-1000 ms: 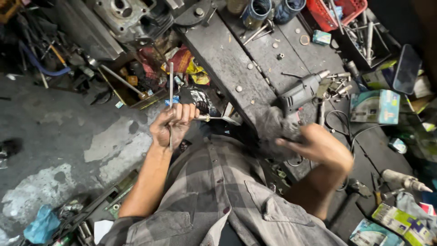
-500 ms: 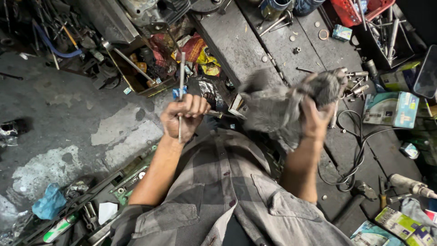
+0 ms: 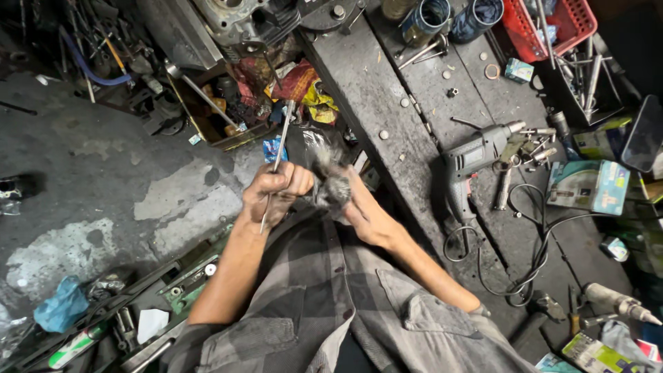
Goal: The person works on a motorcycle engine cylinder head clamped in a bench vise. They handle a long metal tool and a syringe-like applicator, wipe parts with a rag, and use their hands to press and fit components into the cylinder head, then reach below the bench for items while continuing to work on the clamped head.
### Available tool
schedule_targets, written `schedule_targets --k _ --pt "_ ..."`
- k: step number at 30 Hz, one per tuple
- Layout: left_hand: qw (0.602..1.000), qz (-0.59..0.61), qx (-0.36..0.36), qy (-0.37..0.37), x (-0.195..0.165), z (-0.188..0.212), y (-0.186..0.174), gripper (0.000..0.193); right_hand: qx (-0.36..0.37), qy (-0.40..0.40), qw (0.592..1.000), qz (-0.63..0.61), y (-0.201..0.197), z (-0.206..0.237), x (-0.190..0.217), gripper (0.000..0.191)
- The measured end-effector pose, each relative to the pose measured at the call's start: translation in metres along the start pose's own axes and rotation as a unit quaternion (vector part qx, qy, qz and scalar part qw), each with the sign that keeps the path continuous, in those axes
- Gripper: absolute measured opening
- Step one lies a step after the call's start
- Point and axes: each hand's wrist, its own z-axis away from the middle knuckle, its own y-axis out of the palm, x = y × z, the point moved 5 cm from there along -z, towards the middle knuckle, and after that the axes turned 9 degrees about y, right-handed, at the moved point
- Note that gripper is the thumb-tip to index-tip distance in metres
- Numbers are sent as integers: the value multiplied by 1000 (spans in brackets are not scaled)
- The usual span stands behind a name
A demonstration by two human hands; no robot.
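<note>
- A thin metal rod [image 3: 275, 166] is clamped in the fist of the left hand [image 3: 276, 193], held roughly upright.
- A dirty grey rag [image 3: 330, 186] is gripped by the right hand [image 3: 362, 211], pressed against the left.
- An electric drill [image 3: 476, 159] lies on the bench [image 3: 387, 90], well apart.

Hands: two, left [image 3: 275, 193] and right [image 3: 364, 211]
Metal rods: one [image 3: 275, 166]
Rags: one [image 3: 330, 185]
Electric drills: one [image 3: 476, 157]
Red baskets: one [image 3: 579, 21]

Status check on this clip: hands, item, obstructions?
Left hand gripping thin metal rod. Right hand pressing dirty grey rag against it. Nothing between the hands; corded electric drill lies apart on bench.
</note>
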Motion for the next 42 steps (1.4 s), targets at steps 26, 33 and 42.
schedule_targets --k 26,33,42 --pt "985 14 -131 111 38 -42 21 35 -152 65 975 151 -25 -70 -63 47" --pt "709 -635 70 299 -41 -30 82 33 -147 1 981 125 5 -39 -67 53" --pt "528 -770 298 199 -29 -33 35 36 157 230 901 -333 49 -39 -73 21"
